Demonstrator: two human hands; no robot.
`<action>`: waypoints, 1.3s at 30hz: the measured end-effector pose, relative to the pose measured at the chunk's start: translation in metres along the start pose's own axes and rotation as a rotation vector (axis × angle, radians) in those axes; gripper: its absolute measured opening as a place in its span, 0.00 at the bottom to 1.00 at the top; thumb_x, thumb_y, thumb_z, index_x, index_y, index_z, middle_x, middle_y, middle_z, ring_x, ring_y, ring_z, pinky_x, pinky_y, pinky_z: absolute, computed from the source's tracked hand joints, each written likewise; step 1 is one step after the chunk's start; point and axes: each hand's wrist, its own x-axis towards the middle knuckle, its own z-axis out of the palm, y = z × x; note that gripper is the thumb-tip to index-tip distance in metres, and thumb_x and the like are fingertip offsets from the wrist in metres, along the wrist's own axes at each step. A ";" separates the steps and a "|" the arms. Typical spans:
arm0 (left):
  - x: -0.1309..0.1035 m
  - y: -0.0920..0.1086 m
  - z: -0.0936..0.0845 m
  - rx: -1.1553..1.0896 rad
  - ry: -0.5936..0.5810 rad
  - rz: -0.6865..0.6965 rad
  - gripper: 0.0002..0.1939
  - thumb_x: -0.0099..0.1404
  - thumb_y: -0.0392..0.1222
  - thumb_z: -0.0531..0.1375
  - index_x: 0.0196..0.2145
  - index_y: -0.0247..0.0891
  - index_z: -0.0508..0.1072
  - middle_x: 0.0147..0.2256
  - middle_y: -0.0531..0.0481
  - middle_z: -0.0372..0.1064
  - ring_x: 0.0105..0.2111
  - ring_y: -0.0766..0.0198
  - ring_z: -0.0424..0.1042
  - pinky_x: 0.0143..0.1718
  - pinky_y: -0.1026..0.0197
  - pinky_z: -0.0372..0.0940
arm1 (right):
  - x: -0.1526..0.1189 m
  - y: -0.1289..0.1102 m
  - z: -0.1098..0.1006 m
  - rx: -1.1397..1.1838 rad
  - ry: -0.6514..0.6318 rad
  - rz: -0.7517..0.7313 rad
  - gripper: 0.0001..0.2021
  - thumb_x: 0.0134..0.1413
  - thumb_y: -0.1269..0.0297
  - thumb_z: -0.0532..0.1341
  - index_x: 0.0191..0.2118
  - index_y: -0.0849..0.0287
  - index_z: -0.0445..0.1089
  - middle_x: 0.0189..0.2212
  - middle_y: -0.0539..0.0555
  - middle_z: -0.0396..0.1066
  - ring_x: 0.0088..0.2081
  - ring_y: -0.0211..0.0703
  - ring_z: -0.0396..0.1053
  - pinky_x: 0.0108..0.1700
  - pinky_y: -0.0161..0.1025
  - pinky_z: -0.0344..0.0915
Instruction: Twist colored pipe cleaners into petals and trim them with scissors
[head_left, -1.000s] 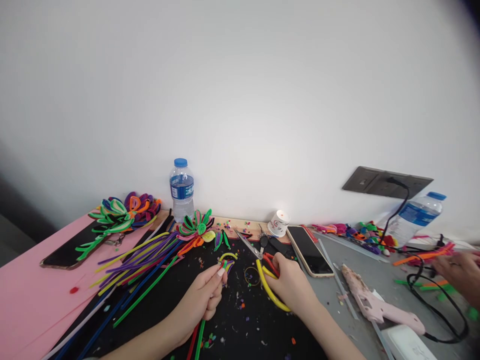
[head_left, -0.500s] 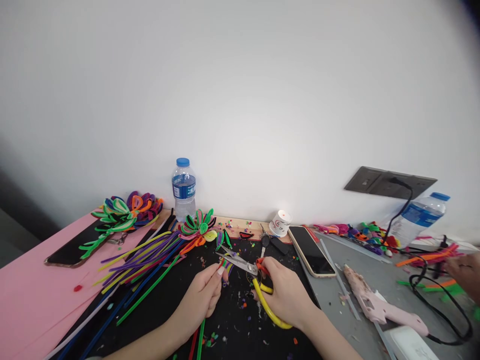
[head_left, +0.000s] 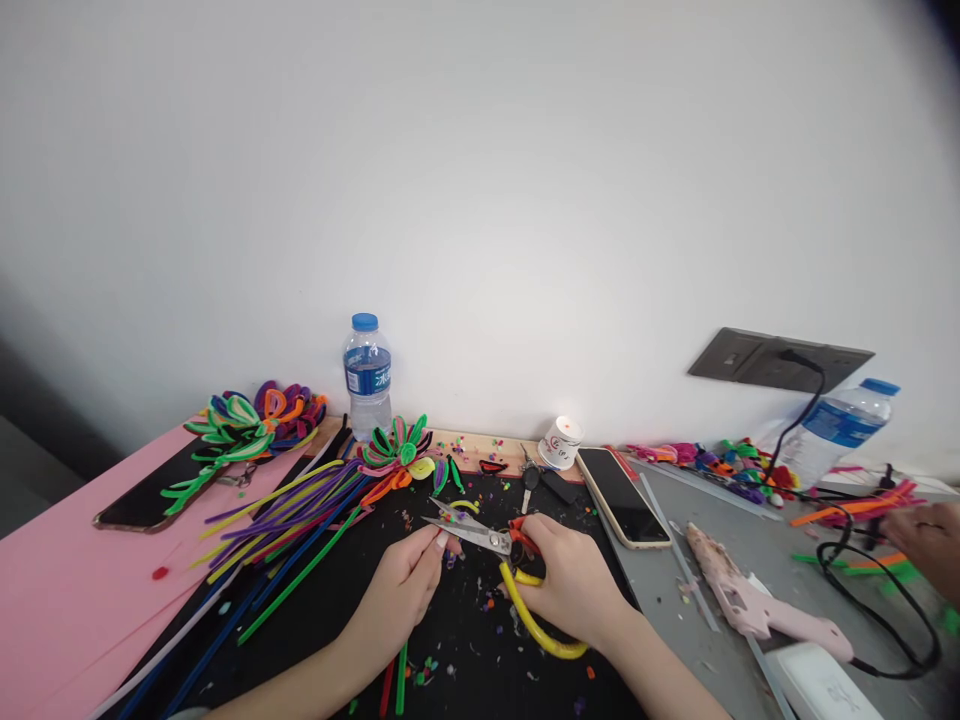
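My left hand (head_left: 409,575) is closed in a pinch around the ends of some coloured pipe cleaners (head_left: 448,517), mostly covered by the fingers and the blades. Red and green pipe cleaners (head_left: 402,680) show below this hand; whether it holds them is hidden. In my right hand (head_left: 566,580) is a pair of scissors (head_left: 480,537) with a red and a yellow handle. The blades point left and lie across the pipe cleaner ends at my left fingertips. Under both hands is a black mat (head_left: 457,650) strewn with tiny coloured clippings.
Pipe cleaner flowers (head_left: 401,447) and loose pipe cleaners (head_left: 300,515) lie left, near a water bottle (head_left: 367,380). A paper cup (head_left: 561,442), keys (head_left: 529,485) and a phone (head_left: 622,498) sit beyond my right hand. Rightward are a glue gun (head_left: 761,600), its cord and another person's hand (head_left: 926,535).
The scissor blades have dipped and moved slightly left over the pipe cleaner ends. A short yellow curved piece now shows behind the blades. My left hand has barely moved.
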 end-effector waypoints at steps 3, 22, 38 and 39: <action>0.000 0.001 0.000 0.004 0.001 -0.004 0.17 0.61 0.55 0.49 0.31 0.37 0.61 0.15 0.64 0.38 0.13 0.75 0.36 0.12 0.70 0.36 | 0.000 0.000 0.000 0.003 0.004 -0.003 0.11 0.41 0.59 0.60 0.31 0.57 0.62 0.29 0.50 0.67 0.31 0.43 0.66 0.28 0.33 0.51; 0.001 -0.003 -0.002 -0.001 -0.033 0.003 0.16 0.61 0.55 0.49 0.31 0.37 0.62 0.16 0.64 0.37 0.14 0.75 0.35 0.12 0.69 0.36 | 0.001 -0.001 -0.001 0.043 -0.034 0.005 0.09 0.41 0.60 0.60 0.29 0.57 0.63 0.28 0.50 0.68 0.30 0.42 0.66 0.28 0.32 0.51; -0.002 0.003 -0.002 0.013 -0.031 0.013 0.18 0.59 0.56 0.50 0.33 0.37 0.62 0.16 0.63 0.38 0.14 0.74 0.36 0.13 0.69 0.36 | -0.001 -0.002 -0.005 0.374 -0.167 -0.001 0.11 0.41 0.65 0.60 0.19 0.60 0.56 0.17 0.42 0.52 0.21 0.31 0.47 0.23 0.29 0.45; -0.002 0.003 -0.003 0.006 -0.037 0.015 0.18 0.60 0.55 0.50 0.33 0.36 0.62 0.16 0.63 0.38 0.14 0.74 0.36 0.14 0.69 0.36 | -0.001 -0.002 -0.005 0.414 -0.183 0.011 0.12 0.40 0.65 0.60 0.19 0.60 0.55 0.17 0.42 0.50 0.21 0.31 0.46 0.23 0.29 0.45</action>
